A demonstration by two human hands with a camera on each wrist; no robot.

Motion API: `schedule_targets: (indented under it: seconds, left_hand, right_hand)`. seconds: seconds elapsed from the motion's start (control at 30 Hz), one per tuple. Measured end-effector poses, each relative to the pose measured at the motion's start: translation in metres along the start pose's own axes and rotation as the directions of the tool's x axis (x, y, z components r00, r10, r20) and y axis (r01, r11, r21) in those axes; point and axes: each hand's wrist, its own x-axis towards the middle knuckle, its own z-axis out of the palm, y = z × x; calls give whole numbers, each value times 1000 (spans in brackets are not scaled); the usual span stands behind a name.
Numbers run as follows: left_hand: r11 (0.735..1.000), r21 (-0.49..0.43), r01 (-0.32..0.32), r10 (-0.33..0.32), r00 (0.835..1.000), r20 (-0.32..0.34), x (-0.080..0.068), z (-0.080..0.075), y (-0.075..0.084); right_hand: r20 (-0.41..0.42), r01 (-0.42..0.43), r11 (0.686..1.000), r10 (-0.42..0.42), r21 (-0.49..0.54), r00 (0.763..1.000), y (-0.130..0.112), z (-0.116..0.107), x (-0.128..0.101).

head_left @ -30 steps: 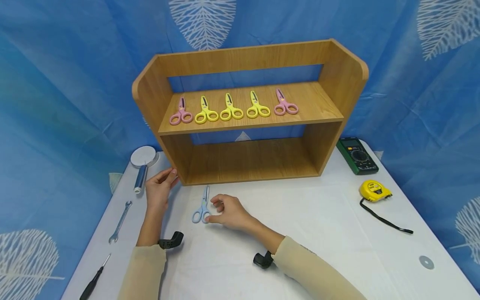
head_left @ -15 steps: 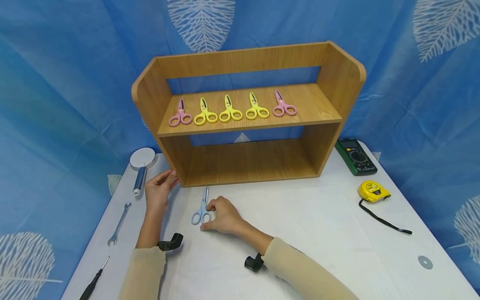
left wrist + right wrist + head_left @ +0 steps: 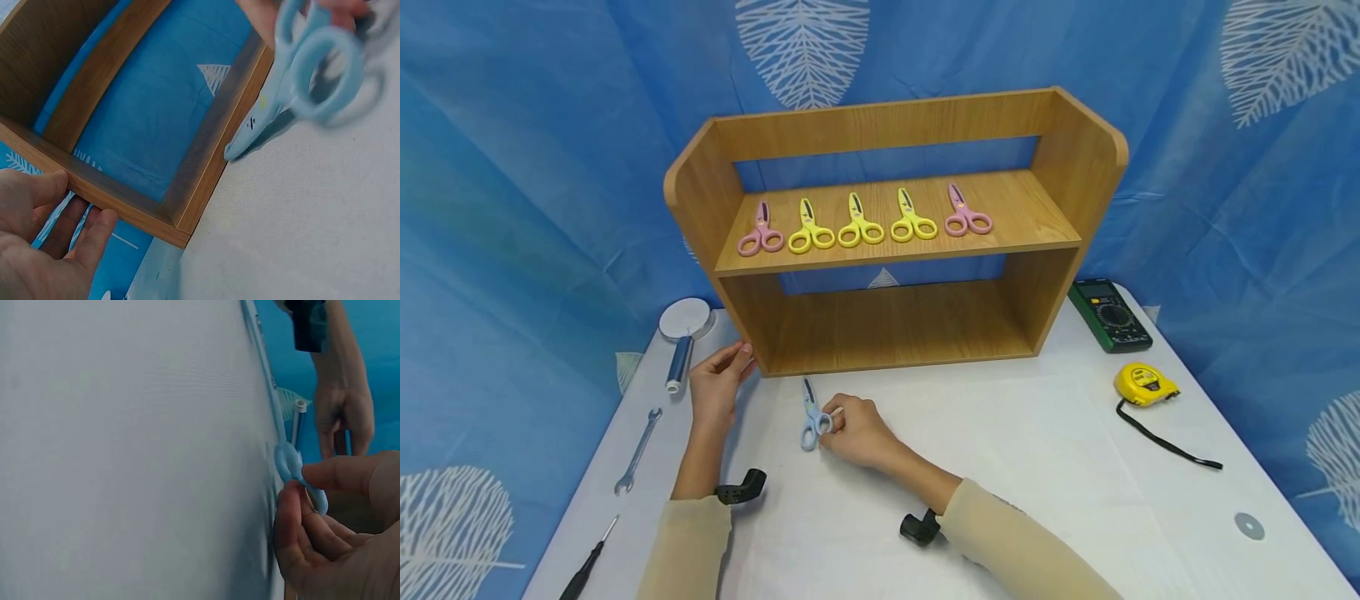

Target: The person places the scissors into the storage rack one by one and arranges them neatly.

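Observation:
My right hand [image 3: 859, 433] pinches light blue scissors [image 3: 810, 421] by a handle loop, in front of the wooden shelf [image 3: 887, 367]. The blades point toward the shelf. In the right wrist view, thumb and fingertips close on the blue handle [image 3: 289, 461]. Close by in the left wrist view, the scissors [image 3: 275, 94] tilt with their tip overlapping the shelf's front edge. My left hand [image 3: 715, 387] is at the shelf's lower left corner, its fingertips [image 3: 100, 222] touching the side panel with fingers loosely bent. On the upper board lie pink scissors [image 3: 967, 217] and yellow scissors [image 3: 857, 229] in a row.
Left of the shelf lie a magnifying glass [image 3: 680, 365], a wrench [image 3: 638, 450] and a screwdriver [image 3: 587, 567]. On the right are a green multimeter [image 3: 1111, 317], a yellow tape measure [image 3: 1145, 384] with a black strap and a grey washer [image 3: 1249, 526].
My right hand has closed its fingers on the blue scissors' handle, and the scissors have turned and shifted slightly right. The left hand stays at the shelf's side.

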Motion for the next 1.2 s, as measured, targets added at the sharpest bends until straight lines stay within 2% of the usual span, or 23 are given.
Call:
schedule_targets:
  seconds: [0.13,0.33,0.5,0.63,0.7,0.8,0.97,1.07,1.2]
  left_hand:
    - [1000,-11,2,-2,1000,-4,0,1,0]
    - [1000,-2,1,-1,1000,-7,0,0,0]
    - [1000,-10,-4,4,1000,-9,0,0,-1]
    - [1000,-25,-3,3,1000,-6,1,1,0]
    - [999,-36,1,-1,1000,-6,2,1,0]
    - [1000,-21,4,-4,1000,-2,1,1,1]
    - [1000,-9,7,-7,1000,3,1,2,2]
    - [1000,10,11,-11,1000,6,0,1,3]
    - [1000,18,19,-19,1000,6,0,1,3]
  right_hand:
    - [29,-14,996,12,83,1000,-2,-17,-10]
    - [47,32,994,-37,101,998,-23,-59,-40]
    - [4,76,984,-78,163,997,-47,-110,-64]
    - [-87,131,981,-119,144,989,-67,-162,-78]
    - [-145,146,983,-129,114,981,-77,-189,-83]
    - [-246,121,991,-105,52,964,-90,-226,-85]
    - [-400,66,998,-67,-15,914,-101,-279,-75]
    - [-460,49,997,-69,-54,885,-100,-303,-65]
    - [-506,-24,991,-45,-130,861,-96,-323,-52]
